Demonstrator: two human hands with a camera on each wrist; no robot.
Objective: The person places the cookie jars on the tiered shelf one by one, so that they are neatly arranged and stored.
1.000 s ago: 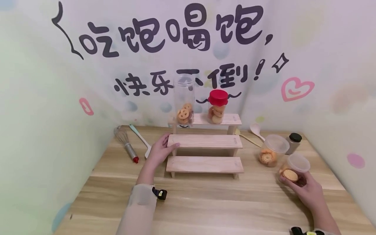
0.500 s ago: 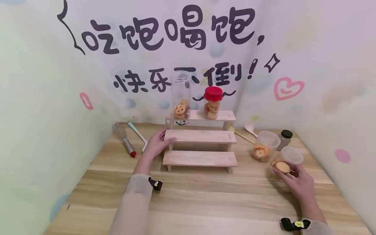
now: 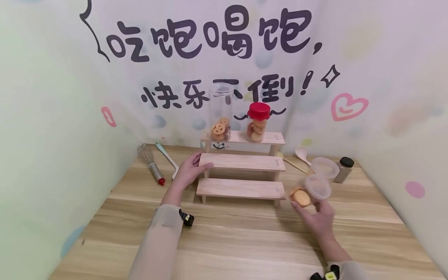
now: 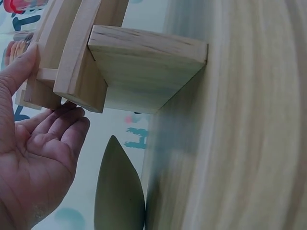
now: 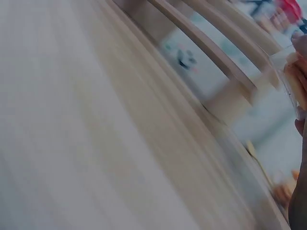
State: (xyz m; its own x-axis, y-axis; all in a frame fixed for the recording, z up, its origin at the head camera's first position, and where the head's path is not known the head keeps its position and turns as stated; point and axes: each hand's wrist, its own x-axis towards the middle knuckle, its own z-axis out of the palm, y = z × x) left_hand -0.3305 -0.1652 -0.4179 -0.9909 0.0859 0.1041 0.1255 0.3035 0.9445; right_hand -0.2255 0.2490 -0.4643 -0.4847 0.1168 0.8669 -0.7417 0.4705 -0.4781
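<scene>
My left hand holds the left end of the middle board of a three-step wooden display stand. In the left wrist view its thumb lies over the board edge and the other fingers reach beneath. My right hand grips a clear plastic jar of cookies, tilted with its lid toward the right, beside the right end of the lowest step. Only the edge of that hand and jar shows in the blurred right wrist view. On the top step stand a tall clear cookie jar and a red-lidded cookie jar.
Behind the held jar stands another clear tub, partly covered, near a dark-lidded jar. A pale spoon and a yellowish utensil lie at the back right. A whisk and a spatula lie left.
My right hand has carried the cookie jar leftward from the table's right side to near the stand's lowest step. The left hand keeps its hold on the stand; the head view shifted slightly.
</scene>
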